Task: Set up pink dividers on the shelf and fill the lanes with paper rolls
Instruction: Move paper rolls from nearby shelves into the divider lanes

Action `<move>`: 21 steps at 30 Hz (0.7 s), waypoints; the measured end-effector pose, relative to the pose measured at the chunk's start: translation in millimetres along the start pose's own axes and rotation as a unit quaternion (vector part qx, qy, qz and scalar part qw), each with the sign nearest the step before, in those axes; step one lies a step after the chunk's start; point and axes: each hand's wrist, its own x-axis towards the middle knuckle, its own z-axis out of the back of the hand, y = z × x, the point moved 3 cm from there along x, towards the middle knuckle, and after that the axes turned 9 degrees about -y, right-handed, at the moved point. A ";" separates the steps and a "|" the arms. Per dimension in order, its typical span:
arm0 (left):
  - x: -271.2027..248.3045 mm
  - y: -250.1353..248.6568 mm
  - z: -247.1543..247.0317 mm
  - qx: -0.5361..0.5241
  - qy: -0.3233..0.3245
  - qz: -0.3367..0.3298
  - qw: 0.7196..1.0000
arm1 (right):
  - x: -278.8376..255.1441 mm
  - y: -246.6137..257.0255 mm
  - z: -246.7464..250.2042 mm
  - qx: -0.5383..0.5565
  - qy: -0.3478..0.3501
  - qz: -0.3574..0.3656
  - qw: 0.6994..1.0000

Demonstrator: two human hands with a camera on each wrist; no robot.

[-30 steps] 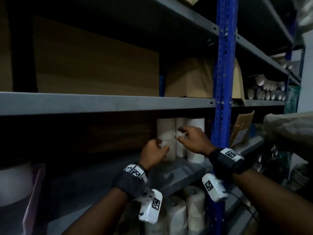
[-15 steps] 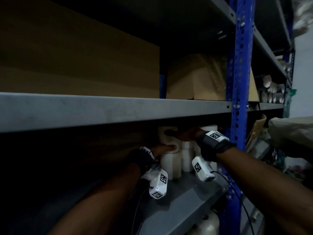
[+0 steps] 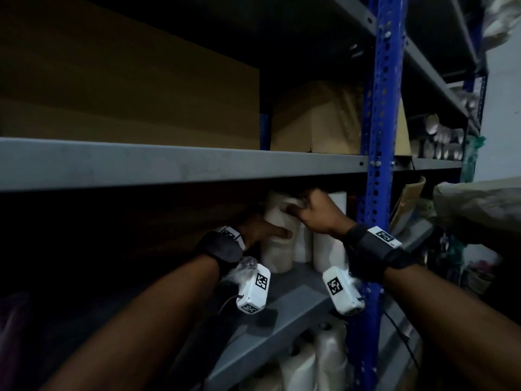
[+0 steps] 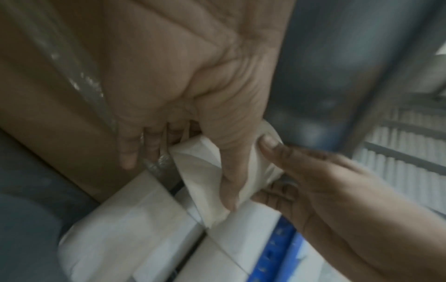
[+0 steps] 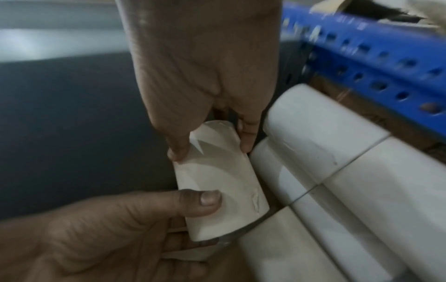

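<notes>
Both hands held one paper roll (image 5: 218, 183). The right hand (image 3: 315, 214) pinched its top end between thumb and fingers. The left hand (image 3: 258, 232) gripped it lower down, with the thumb (image 5: 205, 202) pressed on the front and the fingers curled round the back. The roll was white and stood upright, on top of another roll, though the dark made it hard to be sure they touched.

The blue post (image 3: 377, 170) of the shelf is the thing to go by. The held roll was left of the blue post, under the grey shelf board (image 3: 180, 162). More white rolls (image 5: 337, 152) stood stacked between the held roll and the blue post, close against the held roll. A brown cardboard box (image 3: 315, 119) sat on the board above, just left of the blue post. A bigger brown box (image 3: 127, 88) sat further left of it. More rolls (image 3: 318, 359) stood on the shelf below, near the foot of the blue post.
</notes>
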 end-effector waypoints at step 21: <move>-360.3 13.3 42.9 -0.044 -0.200 -0.075 0.976 | -204.6 204.5 78.4 0.131 0.105 0.084 0.982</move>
